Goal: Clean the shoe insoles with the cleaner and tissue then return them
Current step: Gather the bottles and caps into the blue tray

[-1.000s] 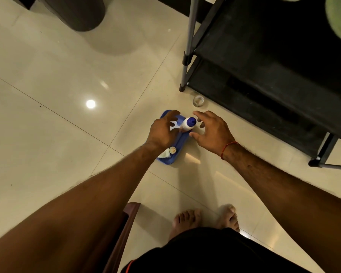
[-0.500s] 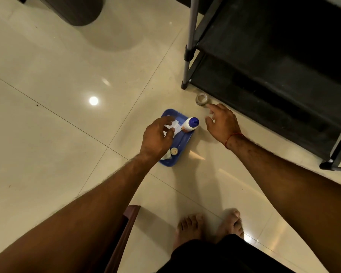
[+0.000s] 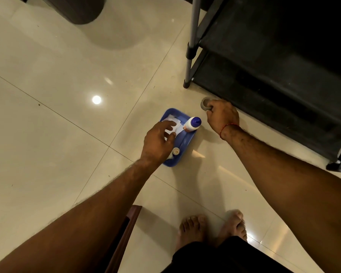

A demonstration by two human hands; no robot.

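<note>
A blue tray (image 3: 189,141) lies on the tiled floor. In it stands a white cleaner bottle (image 3: 191,125) with a blue top, beside white tissue (image 3: 176,124) and a small capped bottle (image 3: 175,151). My left hand (image 3: 158,138) hovers over the tray with its fingertips on the tissue. To the right, my right hand (image 3: 221,116) curls its fingers round a small clear cap (image 3: 204,103) on the floor by the rack. No insoles are in view.
A black shoe rack (image 3: 264,62) with grey metal legs fills the upper right. A dark round bin (image 3: 77,8) stands at the top left. A brown wooden edge (image 3: 126,233) sits at the bottom, and my bare feet (image 3: 213,225) stand nearby.
My right hand left the cleaner bottle and moved right and up to the clear cap on the floor, closing on it. My left hand stayed over the tissue in the tray.
</note>
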